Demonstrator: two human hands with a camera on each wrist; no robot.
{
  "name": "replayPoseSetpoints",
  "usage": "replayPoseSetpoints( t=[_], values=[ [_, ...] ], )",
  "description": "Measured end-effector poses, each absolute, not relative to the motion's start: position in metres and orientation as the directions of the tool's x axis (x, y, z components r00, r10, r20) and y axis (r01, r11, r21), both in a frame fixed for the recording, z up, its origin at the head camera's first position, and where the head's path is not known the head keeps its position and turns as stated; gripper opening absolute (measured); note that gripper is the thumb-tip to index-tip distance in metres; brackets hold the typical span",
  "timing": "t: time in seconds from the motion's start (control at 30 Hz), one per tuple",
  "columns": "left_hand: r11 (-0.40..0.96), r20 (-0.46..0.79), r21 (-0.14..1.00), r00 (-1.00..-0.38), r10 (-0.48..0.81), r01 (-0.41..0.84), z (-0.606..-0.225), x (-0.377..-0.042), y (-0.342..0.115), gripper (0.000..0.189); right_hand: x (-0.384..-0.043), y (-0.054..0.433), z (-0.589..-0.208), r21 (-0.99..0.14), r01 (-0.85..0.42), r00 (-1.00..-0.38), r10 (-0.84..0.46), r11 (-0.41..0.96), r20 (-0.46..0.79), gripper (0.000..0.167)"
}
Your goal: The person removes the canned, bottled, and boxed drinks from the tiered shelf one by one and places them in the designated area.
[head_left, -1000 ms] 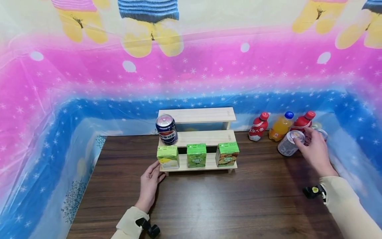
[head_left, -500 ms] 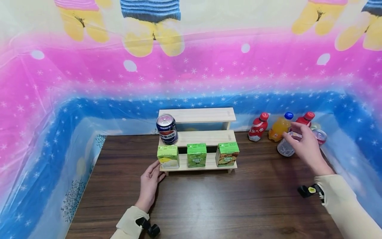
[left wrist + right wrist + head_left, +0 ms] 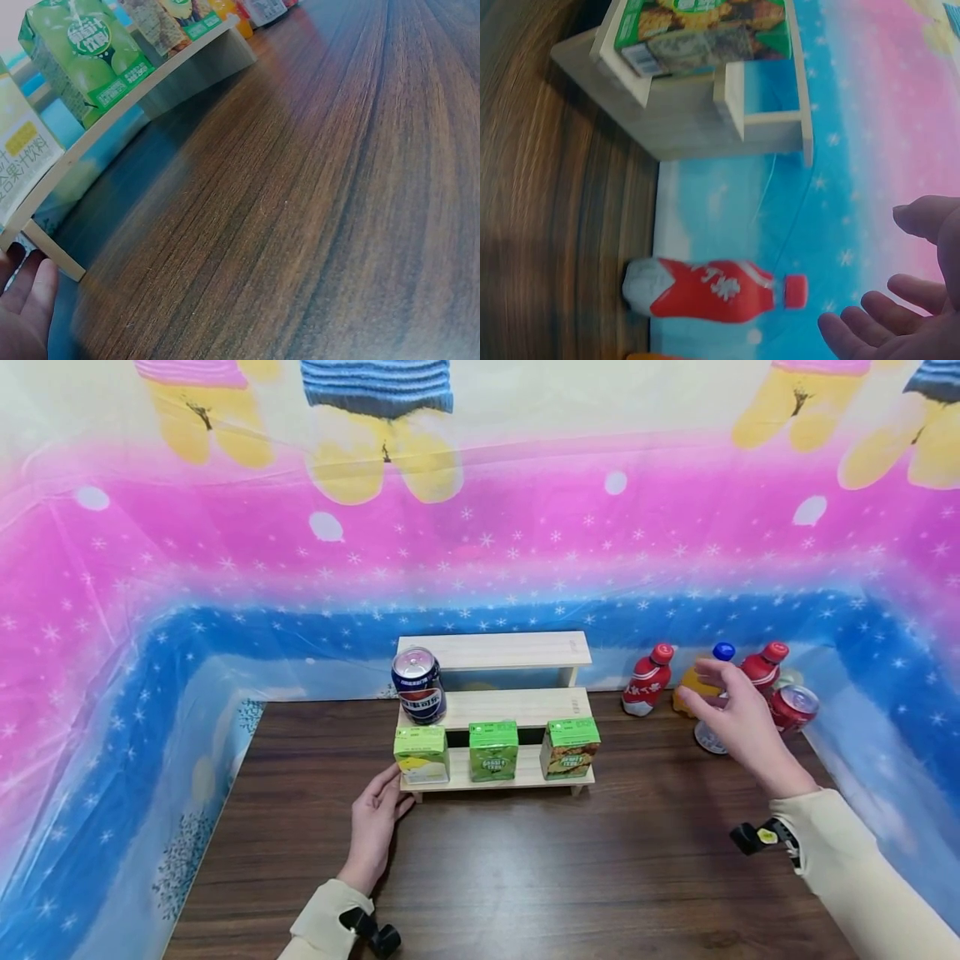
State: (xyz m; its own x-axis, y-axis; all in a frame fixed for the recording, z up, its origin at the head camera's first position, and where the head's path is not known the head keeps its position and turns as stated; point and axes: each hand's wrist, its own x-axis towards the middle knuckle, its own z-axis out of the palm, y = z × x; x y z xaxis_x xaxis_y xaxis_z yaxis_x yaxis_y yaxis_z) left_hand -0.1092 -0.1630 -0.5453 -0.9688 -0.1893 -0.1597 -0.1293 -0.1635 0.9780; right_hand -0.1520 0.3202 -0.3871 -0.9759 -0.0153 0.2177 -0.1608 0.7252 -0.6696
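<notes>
My left hand (image 3: pixel 375 827) touches the left end of the stepped wooden shelf (image 3: pixel 517 706); in the left wrist view its fingers (image 3: pixel 37 296) lie by the front leg, fairly straight. Over on the right my right hand (image 3: pixel 738 718) hovers above a silver can (image 3: pixel 708 741), which it mostly hides. The right wrist view has that hand's fingers (image 3: pixel 881 315) spread and holding nothing. A dark blue cola can (image 3: pixel 418 687) stands at the left of the middle tier. Three green juice boxes line the bottom tier: left (image 3: pixel 422 755), middle (image 3: pixel 493 752) and right (image 3: pixel 570 749).
A red bottle (image 3: pixel 647 681) stands right of the shelf. Beside the right hand are a partly hidden orange-drink bottle (image 3: pixel 687 681), another red bottle (image 3: pixel 763 665) and a red can (image 3: pixel 797 707). A patterned cloth (image 3: pixel 525 552) rises behind the brown table (image 3: pixel 495 877).
My right hand has let go of the cans' area at the far right, moving left and upward over the silver can, and the red can has come into view. My left hand stays put.
</notes>
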Motion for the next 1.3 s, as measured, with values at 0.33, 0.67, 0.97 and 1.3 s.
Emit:
replayPoseSetpoints(
  t=[0.33, 0.67, 0.97, 1.3],
  values=[
    [-0.168, -0.162, 0.977, -0.969, -0.188, -0.131, -0.546, -0.109, -0.163, 0.040, -0.157, 0.294, -0.380, -0.724, -0.215, -0.972, -0.068, 0.656, 0.227, 0.060],
    [-0.169, -0.167, 0.976, -0.969, -0.183, -0.136, -0.546, -0.109, -0.163, 0.040, -0.164, 0.265, -0.369, -0.728, -0.222, -0.974, -0.104, 0.648, 0.204, 0.055],
    [-0.176, -0.167, 0.975, -0.969, -0.182, -0.135, -0.546, -0.109, -0.163, 0.040, -0.171, 0.239, -0.365, -0.725, -0.271, -0.963, -0.178, 0.633, 0.204, 0.055],
    [-0.176, -0.173, 0.974, -0.967, -0.187, -0.141, -0.546, -0.110, -0.163, 0.040, -0.176, 0.211, -0.357, -0.749, -0.281, -0.956, -0.242, 0.600, 0.165, 0.057]
  ],
)
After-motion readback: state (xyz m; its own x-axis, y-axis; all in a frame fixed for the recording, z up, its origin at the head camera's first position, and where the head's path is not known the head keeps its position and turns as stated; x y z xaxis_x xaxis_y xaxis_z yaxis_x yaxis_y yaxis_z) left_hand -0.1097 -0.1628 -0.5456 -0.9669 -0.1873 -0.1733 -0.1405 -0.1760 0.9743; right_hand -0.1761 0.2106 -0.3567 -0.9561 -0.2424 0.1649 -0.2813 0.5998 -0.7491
